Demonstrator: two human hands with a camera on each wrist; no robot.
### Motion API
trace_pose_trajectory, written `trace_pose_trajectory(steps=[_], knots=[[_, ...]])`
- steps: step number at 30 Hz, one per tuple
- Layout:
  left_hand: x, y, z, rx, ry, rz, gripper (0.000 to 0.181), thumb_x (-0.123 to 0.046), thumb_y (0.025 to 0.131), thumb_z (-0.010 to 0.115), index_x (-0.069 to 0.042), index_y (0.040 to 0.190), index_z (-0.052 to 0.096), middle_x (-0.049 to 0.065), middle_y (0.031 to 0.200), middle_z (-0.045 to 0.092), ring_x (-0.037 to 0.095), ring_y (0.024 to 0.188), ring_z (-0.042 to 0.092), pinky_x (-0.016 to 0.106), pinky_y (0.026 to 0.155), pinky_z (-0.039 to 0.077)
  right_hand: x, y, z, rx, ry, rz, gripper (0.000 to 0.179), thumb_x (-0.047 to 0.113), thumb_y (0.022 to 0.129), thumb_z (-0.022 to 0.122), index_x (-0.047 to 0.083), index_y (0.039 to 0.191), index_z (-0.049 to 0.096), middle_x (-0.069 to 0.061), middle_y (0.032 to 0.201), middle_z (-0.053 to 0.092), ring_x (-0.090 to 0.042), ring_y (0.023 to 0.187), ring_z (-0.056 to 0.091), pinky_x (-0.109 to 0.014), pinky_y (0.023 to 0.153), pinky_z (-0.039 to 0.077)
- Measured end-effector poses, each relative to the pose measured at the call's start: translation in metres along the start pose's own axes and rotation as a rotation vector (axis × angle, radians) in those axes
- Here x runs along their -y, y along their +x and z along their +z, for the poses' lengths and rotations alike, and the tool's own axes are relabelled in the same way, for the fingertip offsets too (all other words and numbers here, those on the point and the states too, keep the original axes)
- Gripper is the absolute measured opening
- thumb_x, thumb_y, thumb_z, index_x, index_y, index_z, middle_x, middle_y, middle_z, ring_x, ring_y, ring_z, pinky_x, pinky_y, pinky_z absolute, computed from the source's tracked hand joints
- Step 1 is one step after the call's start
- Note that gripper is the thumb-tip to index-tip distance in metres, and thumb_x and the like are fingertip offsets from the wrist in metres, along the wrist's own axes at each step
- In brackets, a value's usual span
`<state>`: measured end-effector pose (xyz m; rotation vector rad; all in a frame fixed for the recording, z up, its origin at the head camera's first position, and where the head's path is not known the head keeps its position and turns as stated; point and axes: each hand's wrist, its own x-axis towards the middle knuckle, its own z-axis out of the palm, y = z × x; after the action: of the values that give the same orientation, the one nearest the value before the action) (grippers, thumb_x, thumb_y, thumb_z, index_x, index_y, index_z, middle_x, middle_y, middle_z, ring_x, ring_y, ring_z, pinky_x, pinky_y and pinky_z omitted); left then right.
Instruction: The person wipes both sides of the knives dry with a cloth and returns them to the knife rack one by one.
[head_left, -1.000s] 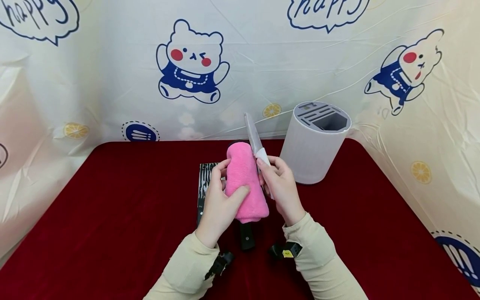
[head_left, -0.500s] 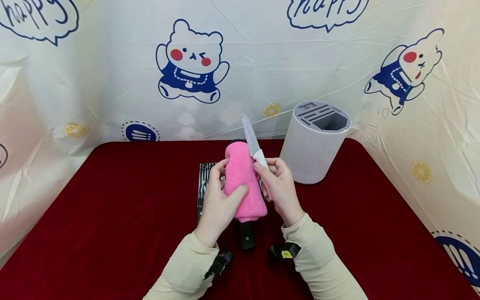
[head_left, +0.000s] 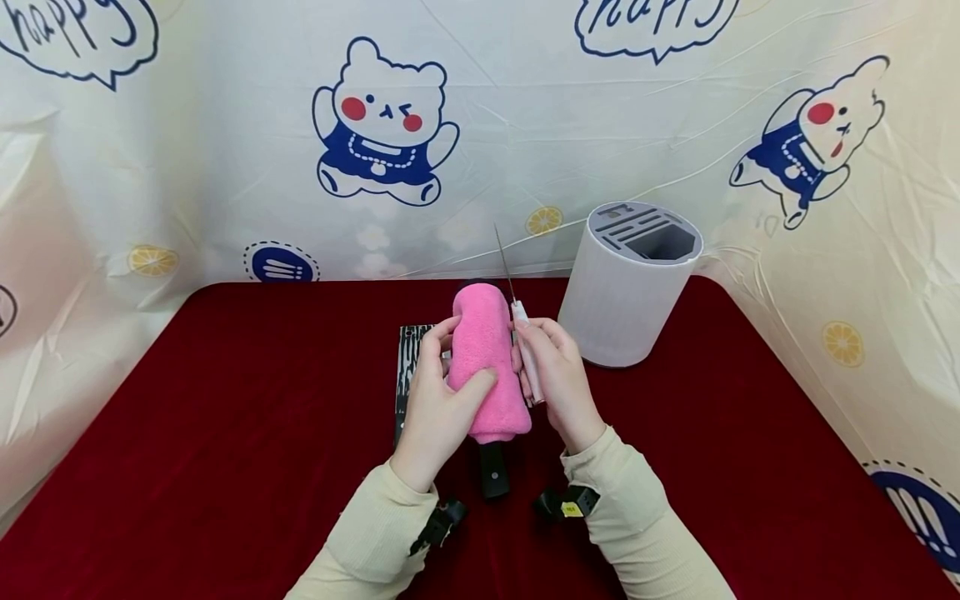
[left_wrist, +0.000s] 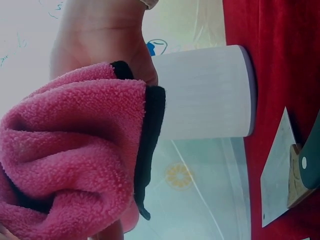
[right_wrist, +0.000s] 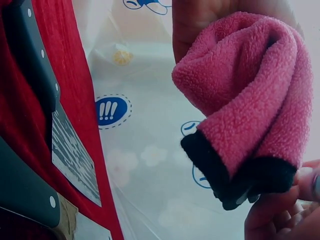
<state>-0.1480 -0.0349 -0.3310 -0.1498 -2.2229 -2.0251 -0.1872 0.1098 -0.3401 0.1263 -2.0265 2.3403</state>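
Observation:
My left hand (head_left: 441,408) holds a folded pink towel (head_left: 487,367), its thumb lying across the front. In the head view, the right hand (head_left: 562,379) grips a small knife by its white handle (head_left: 529,358). The thin blade (head_left: 504,258) points up, seen edge-on beside the towel. Dark trim edges the bunched towel (left_wrist: 75,145) in the left wrist view. Fingers of the right hand (right_wrist: 285,215) are close to the towel's trimmed corner in the right wrist view, where the knife is mostly hidden.
Beneath the hands lie a knife with a black-and-white patterned blade (head_left: 408,354) and another with a black handle (head_left: 493,473). A white knife block (head_left: 630,300) with slots on top stands at the back right. Red cloth (head_left: 225,433) covers the table; a printed curtain hangs behind.
The knife has turned in the right hand, from showing its flat side to showing its edge. Its blade has come off the towel's side slightly. The left hand and towel hardly move.

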Motion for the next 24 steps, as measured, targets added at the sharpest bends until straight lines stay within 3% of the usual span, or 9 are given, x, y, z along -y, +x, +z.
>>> trace_pose_trajectory(steps=[10,16,21,24], knots=[[-0.0004,0.0012,-0.0009,-0.017,0.015,0.006,0.068,-0.007,0.085,0.064,-0.014,0.147,0.036,0.010,0.139,0.045,0.026,0.111,0.059,0.035,0.078,0.056,-0.0001,-0.0014,0.0030,-0.055,-0.064,0.006,0.032,0.019,0.099,0.050,-0.006,0.113,0.063,-0.004,0.077,0.056,-0.010,0.063,0.054,-0.022,0.057,0.047],[0.0000,0.0022,-0.0018,-0.039,0.043,0.036,0.069,-0.007,0.084,0.063,-0.013,0.148,0.037,0.009,0.141,0.046,0.025,0.107,0.060,0.034,0.076,0.054,-0.0004,-0.0041,0.0053,-0.035,-0.166,-0.012,0.037,0.021,0.099,0.052,-0.001,0.125,0.064,-0.015,0.103,0.065,-0.011,0.078,0.059,-0.025,0.068,0.050],[0.0015,0.0013,-0.0012,-0.042,0.075,0.040,0.070,-0.008,0.084,0.064,-0.015,0.149,0.039,0.010,0.133,0.053,0.024,0.098,0.058,0.035,0.073,0.053,-0.0013,-0.0054,0.0057,-0.023,-0.242,-0.021,0.040,0.023,0.099,0.053,0.004,0.134,0.061,-0.018,0.120,0.067,-0.011,0.084,0.061,-0.025,0.073,0.052],[0.0025,0.0003,-0.0004,-0.036,0.097,0.046,0.069,-0.009,0.084,0.065,-0.015,0.148,0.041,0.011,0.128,0.055,0.024,0.093,0.056,0.035,0.071,0.052,-0.0015,-0.0051,0.0048,-0.030,-0.269,-0.036,0.040,0.024,0.100,0.053,0.007,0.135,0.061,-0.017,0.121,0.067,-0.012,0.084,0.062,-0.025,0.074,0.052]])
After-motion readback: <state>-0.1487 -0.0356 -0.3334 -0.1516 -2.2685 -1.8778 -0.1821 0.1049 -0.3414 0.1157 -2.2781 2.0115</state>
